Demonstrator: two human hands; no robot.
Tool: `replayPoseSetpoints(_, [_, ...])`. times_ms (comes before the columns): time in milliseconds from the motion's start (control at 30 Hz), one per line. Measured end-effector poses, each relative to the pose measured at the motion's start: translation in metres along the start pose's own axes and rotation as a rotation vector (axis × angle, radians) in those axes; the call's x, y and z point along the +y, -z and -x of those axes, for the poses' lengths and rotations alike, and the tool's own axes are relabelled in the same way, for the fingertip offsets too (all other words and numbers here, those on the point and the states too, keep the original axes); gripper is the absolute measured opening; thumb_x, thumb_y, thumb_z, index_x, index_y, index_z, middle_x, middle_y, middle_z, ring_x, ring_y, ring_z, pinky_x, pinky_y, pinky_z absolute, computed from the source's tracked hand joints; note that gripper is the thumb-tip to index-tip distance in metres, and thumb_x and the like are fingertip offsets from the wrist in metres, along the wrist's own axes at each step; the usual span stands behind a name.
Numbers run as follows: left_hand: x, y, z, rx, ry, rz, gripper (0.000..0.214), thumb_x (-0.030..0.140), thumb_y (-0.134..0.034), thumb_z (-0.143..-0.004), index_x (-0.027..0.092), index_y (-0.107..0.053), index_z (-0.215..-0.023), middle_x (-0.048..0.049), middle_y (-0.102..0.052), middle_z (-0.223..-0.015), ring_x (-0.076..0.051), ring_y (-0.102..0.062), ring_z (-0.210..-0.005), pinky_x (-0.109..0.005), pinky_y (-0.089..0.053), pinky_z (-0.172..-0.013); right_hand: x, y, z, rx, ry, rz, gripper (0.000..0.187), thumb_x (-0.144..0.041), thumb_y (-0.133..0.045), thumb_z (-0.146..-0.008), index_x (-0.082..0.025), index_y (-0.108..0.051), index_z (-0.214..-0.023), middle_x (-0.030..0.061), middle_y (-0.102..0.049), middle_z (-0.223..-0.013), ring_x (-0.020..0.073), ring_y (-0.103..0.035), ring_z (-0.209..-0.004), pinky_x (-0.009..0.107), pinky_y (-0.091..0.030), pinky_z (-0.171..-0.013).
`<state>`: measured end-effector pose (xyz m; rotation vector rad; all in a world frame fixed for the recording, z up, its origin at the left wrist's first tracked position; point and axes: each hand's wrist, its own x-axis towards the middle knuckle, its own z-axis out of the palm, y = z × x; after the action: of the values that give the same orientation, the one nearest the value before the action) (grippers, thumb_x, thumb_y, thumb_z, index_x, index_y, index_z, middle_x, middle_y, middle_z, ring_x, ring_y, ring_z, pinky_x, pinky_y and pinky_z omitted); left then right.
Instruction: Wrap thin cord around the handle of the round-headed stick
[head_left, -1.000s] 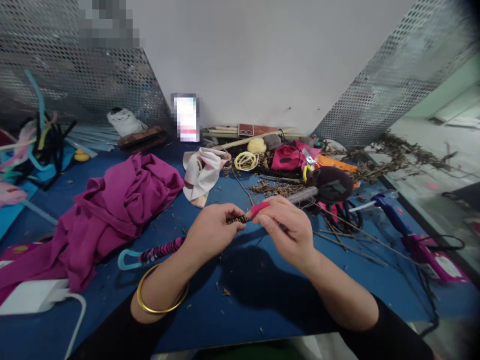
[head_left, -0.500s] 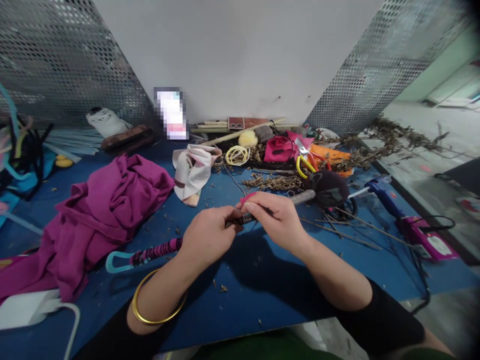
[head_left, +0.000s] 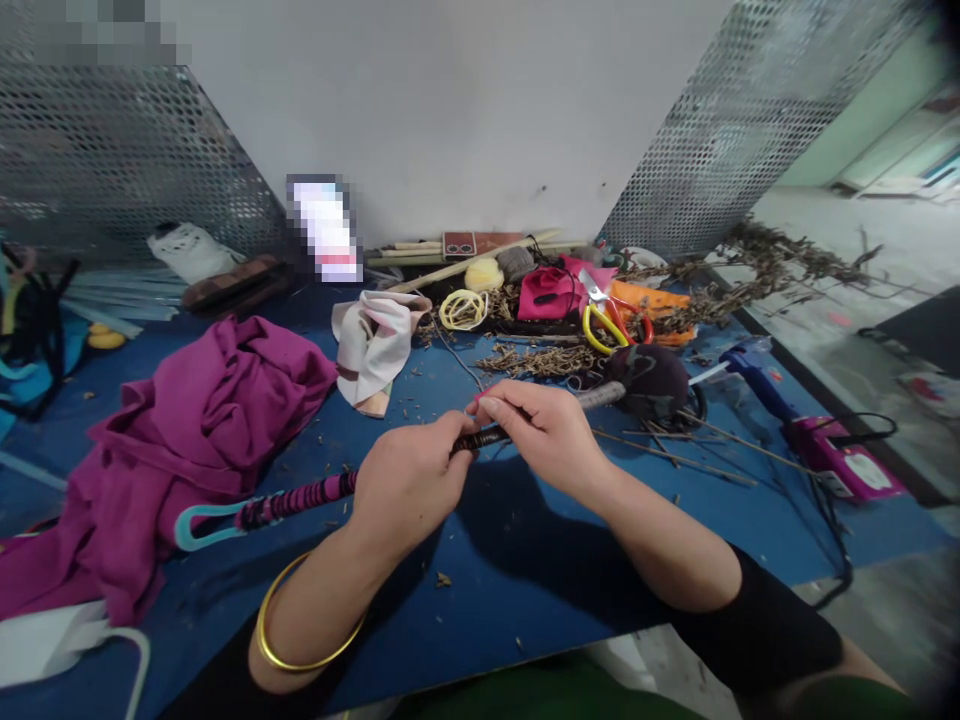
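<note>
Blue table (head_left: 420,640). Above front edge's middle, left hand (head_left: 409,475) grips slim purple-and-black banded stick (head_left: 300,497); right hand (head_left: 551,430) pinches pink strip (head_left: 480,397), mostly hidden, beside it. Wrapping step, seemingly; next turn needs even tension.

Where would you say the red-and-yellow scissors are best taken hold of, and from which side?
The scissors are probably best gripped by their handles, with the right hand coming from the near side: the looped handles face that way, while the blades point away toward the grey panel.
</note>
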<state>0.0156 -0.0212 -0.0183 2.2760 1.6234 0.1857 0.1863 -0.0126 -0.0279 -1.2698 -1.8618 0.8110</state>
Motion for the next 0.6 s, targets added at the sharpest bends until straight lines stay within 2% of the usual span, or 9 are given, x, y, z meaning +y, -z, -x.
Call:
replayPoseSetpoints(267, [-0.0015, -0.0009, -0.0004, 0.047, -0.069, -0.051, 0.025, 0.026, -0.052, -0.085, 0.027, -0.062, -0.108, -0.0002, -0.076, -0.086, -0.025, -0.071, -0.078, -0.031, -0.044, -0.061, 0.0016, 0.0018, -0.0012, 0.003, -0.054, -0.042, 0.027, -0.028, -0.047, -0.095, -0.019, -0.064, -0.076, -0.0006, -0.07, -0.079, 0.0123, -0.063, -0.072, 0.023, -0.043, -0.069])
replayPoseSetpoints(500, [-0.0031, 0.0, 0.0006, 0.114, -0.166, -0.026, 0.028, 0.021, -0.054, -0.083, 0.029, -0.067, -0.107, 0.0034, -0.076, -0.082, -0.018, -0.069, -0.066, -0.026, -0.04, -0.054, 0.0019, 0.0034, -0.0012, 0.017, -0.071, -0.1, 0.028, -0.028, -0.045, -0.095, -0.019, -0.062, -0.074, -0.0011, -0.07, -0.08, 0.013, -0.065, -0.077, 0.024, -0.044, -0.072])
replayPoseSetpoints(600, [-0.0049, -0.0007, 0.0007, 0.143, -0.221, -0.031, 0.03, 0.017, -0.053, -0.084, 0.03, -0.069, -0.106, 0.0036, -0.076, -0.083, -0.018, -0.07, -0.067, -0.026, -0.04, -0.054, 0.0023, 0.0027, -0.0012, 0.019, -0.072, -0.126, 0.028, -0.026, -0.045, -0.095, -0.02, -0.062, -0.074, -0.0008, -0.072, -0.084, 0.0134, -0.066, -0.081, 0.025, -0.045, -0.074])
